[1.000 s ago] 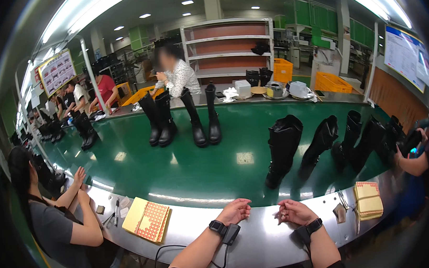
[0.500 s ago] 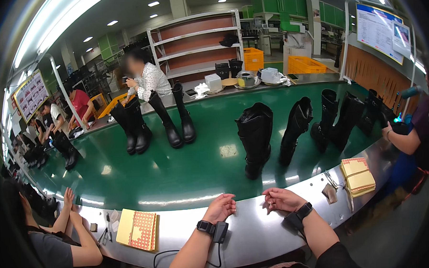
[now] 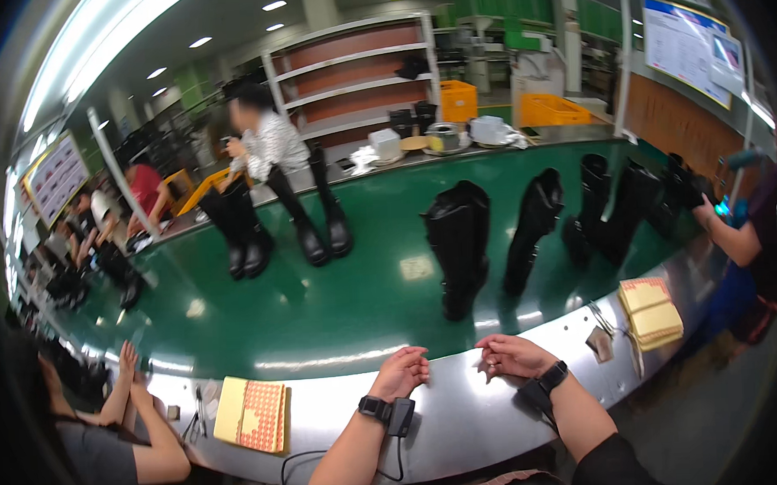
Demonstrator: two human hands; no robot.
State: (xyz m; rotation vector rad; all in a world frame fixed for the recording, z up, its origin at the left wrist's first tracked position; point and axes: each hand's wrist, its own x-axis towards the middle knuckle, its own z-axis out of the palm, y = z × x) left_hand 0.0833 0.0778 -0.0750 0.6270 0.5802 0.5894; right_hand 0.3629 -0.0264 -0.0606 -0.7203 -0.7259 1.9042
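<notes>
My left hand (image 3: 400, 374) rests at the steel edge of the bench, palm turned inward, fingers loosely curled and nothing in them. Facing it across a small gap is my right hand (image 3: 513, 358), likewise half curled, open and holding nothing. Both wrists wear dark straps with small boxes. Beyond my hands on the green surface (image 3: 357, 309) stands a tall black boot (image 3: 460, 248), nearest to me. A second black boot (image 3: 534, 232) stands just right of it. Neither hand touches a boot.
Cards of round orange stickers (image 3: 253, 413) lie left; another yellow stack (image 3: 650, 313) lies right beside a brown block (image 3: 599, 344) and a metal tool. More boots (image 3: 309, 220) stand across the bench. Co-workers sit at left and right. Tape and white boxes (image 3: 384, 145) line the far edge.
The view has shifted slightly. At right, the co-worker's hand has risen toward a black boot. My hands keep nearly the same pose, and the boots before me stay in place.
</notes>
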